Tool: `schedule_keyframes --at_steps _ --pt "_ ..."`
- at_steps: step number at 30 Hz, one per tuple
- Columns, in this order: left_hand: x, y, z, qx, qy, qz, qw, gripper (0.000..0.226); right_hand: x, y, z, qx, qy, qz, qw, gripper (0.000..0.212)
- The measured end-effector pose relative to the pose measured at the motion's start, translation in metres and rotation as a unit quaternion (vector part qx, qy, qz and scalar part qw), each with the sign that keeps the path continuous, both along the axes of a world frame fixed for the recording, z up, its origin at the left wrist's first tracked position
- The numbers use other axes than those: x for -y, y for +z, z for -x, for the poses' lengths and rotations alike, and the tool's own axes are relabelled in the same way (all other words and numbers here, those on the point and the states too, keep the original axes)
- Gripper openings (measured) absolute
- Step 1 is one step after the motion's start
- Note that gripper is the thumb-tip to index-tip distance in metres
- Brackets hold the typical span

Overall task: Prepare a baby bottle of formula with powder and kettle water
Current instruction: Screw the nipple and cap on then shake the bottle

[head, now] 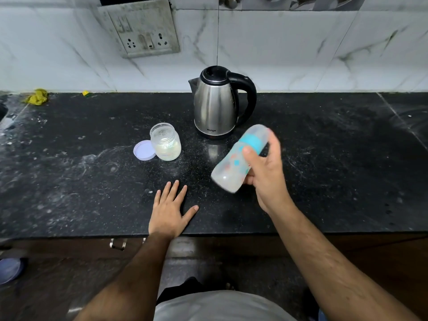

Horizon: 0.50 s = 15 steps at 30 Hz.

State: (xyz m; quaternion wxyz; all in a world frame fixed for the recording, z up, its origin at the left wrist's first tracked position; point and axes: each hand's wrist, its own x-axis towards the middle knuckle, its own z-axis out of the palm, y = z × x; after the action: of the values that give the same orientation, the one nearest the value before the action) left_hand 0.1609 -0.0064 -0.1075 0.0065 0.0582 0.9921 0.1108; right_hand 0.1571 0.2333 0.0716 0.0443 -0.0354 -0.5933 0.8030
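My right hand (264, 167) grips a baby bottle (234, 165) with a teal collar and a clear cap. The bottle is tilted, cap end up toward the kettle, base down to the left, and it looks motion-blurred above the counter. My left hand (170, 209) rests flat on the black counter (92, 181) near its front edge, fingers spread, holding nothing. A steel kettle (215, 105) with a black lid and handle stands behind the bottle. Left of it, an open clear jar (165, 142) holds pale powder, with its lilac lid (144, 150) lying beside it.
A switch and socket panel (141, 28) is on the marble wall above the counter. A yellow cloth (37, 96) lies at the far left back. White powder smears mark the counter. A drawer handle (118, 243) shows below the front edge.
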Motion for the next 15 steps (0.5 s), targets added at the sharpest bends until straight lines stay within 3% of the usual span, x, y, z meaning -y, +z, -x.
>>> schedule_keyframes --at_steps 3,7,12,15 --pt "0.001 0.000 0.000 -0.001 -0.001 -0.002 1.000 0.083 0.003 0.003 -0.004 -0.015 0.055 -0.029 0.998 0.073" --pt "0.001 -0.001 0.000 -0.004 0.000 -0.007 1.000 0.081 0.003 0.005 0.003 -0.013 -0.054 0.028 0.998 0.069" --pt "0.001 -0.001 0.000 -0.001 0.000 -0.001 1.000 0.081 0.012 0.006 -0.009 -0.017 0.085 -0.029 0.996 0.072" --pt "0.001 -0.003 0.000 -0.007 0.000 -0.007 1.000 0.081 0.007 0.009 0.000 -0.035 -0.020 0.024 0.999 0.068"
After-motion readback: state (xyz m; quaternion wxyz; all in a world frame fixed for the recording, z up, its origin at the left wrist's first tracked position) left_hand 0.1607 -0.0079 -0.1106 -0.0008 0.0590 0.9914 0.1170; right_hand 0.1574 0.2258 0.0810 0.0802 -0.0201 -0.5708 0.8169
